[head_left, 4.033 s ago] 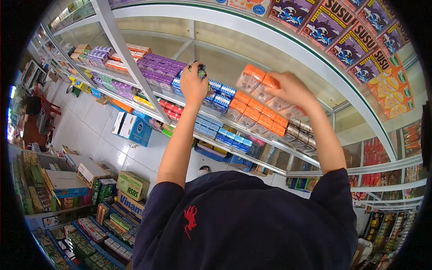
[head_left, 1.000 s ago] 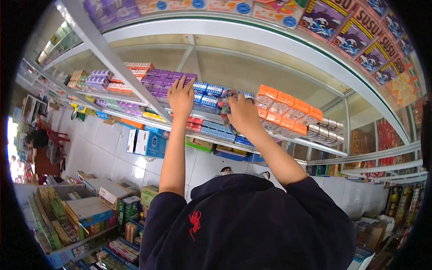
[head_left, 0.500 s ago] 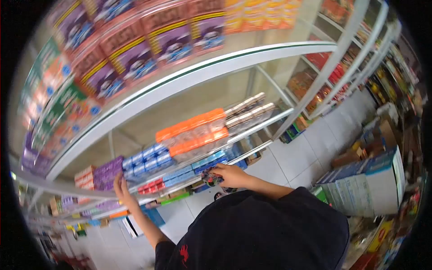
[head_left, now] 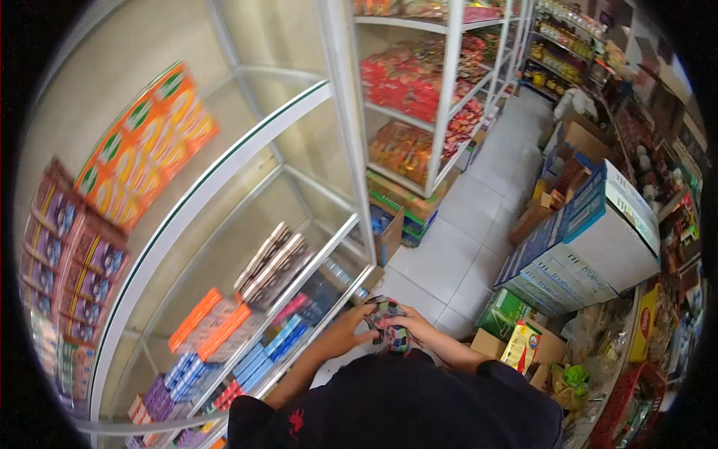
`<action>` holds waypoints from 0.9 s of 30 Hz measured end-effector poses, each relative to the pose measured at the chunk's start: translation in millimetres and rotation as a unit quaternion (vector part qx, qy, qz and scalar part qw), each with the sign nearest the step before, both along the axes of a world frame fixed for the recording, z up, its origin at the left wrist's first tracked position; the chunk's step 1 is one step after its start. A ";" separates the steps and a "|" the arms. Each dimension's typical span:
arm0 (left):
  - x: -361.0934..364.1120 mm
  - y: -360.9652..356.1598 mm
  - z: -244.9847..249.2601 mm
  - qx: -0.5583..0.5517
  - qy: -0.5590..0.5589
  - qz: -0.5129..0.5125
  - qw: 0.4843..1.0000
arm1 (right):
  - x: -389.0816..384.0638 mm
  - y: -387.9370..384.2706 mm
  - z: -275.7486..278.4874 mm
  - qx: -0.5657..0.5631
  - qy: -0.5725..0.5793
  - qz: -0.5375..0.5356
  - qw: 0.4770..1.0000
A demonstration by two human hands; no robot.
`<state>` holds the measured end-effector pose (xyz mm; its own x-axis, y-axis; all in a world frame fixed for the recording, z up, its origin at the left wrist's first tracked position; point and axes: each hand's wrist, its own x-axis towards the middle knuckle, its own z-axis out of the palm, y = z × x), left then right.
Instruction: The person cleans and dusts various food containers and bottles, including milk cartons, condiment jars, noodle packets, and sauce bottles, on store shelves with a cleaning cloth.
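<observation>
My left hand [head_left: 344,334] and my right hand [head_left: 416,329] meet low in front of my chest, just off the shelf edge. Between them is a crumpled bundle [head_left: 387,320] with dark, red and pale patches; what it is made of I cannot make out. The fingers of both hands curl against it from either side. On the glass shelves to the left are orange packs [head_left: 212,323], brown-and-white packs [head_left: 275,271], blue-and-white packs [head_left: 184,376] and purple packs [head_left: 156,396].
Cartons [head_left: 580,239] are stacked on the right of the tiled aisle [head_left: 441,258]. Nearer stand a green box [head_left: 502,314] and a yellow pack [head_left: 522,346]. A red basket [head_left: 627,408] is at lower right. Shelves with red packets [head_left: 407,82] line the far left side.
My view has swung right toward the aisle. My left hand has left the purple packs and come to the bundle that my right hand was holding.
</observation>
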<state>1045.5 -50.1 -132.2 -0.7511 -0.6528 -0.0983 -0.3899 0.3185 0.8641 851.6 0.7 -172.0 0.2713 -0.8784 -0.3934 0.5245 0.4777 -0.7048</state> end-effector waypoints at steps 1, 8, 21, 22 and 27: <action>-33.2 -5.6 -0.4 -0.024 0.002 -0.056 0.998 | -23.5 2.1 2.9 0.021 0.028 -0.003 0.999; -203.2 -16.7 -29.8 -0.026 0.087 -0.063 0.994 | -144.9 -3.8 10.1 -0.022 -0.068 -0.240 0.968; -287.3 -110.9 -58.7 0.285 0.315 0.151 0.893 | -298.8 29.7 67.1 -0.285 0.219 0.295 0.885; -288.5 -123.0 -59.9 0.279 0.325 0.177 0.886 | -302.9 27.6 81.3 -0.276 0.201 0.307 0.889; -300.6 -183.7 -63.8 0.279 0.311 0.260 0.871 | -332.2 -17.3 91.6 -0.294 0.227 0.274 0.887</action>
<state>744.9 -233.8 -196.0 -0.3887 -0.9018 -0.1887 0.2424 -0.2977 0.9234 519.4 -16.5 -80.4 0.6518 -0.7532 -0.0881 -0.0742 0.0522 -0.9959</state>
